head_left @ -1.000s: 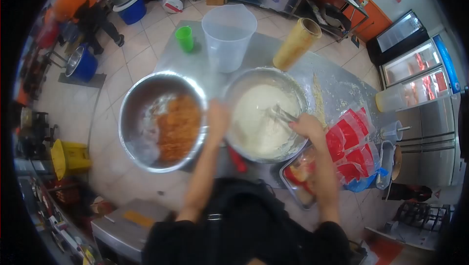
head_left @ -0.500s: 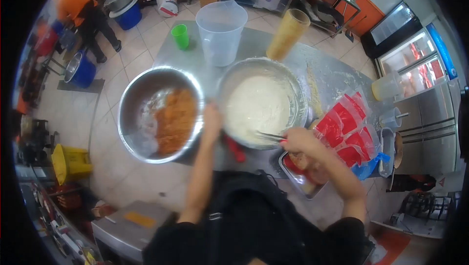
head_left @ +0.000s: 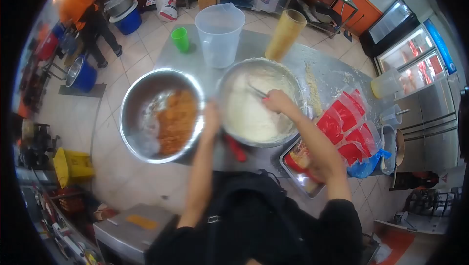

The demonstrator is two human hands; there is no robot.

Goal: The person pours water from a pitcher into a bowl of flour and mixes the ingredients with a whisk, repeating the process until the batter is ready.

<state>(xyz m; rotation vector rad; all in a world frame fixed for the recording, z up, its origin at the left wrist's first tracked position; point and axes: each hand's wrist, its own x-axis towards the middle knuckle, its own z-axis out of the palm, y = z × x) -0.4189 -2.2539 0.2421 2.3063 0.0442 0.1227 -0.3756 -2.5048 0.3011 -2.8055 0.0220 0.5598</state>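
My right hand is closed round the red handle of a thin metal utensil, whose far end dips into pale batter. A wide metal bowl holds the batter. At that bowl's left rim is my left hand, blurred, its fingers seemingly gripping the edge. To its left stands a shiny metal bowl with an orange-brown crumbly mass and some clear plastic inside. A red handle-like object lies below the batter bowl. Under my right forearm, a metal tray holds food pieces I cannot identify.
Behind the bowls stand a clear pitcher, a green cup and a tan cylinder. Red and clear plastic packets lie at right on the floury metal table. A person in orange stands far left.
My right hand and the utensil have swept up and left, from the batter bowl's lower right towards its middle. My left hand stays at the rim.
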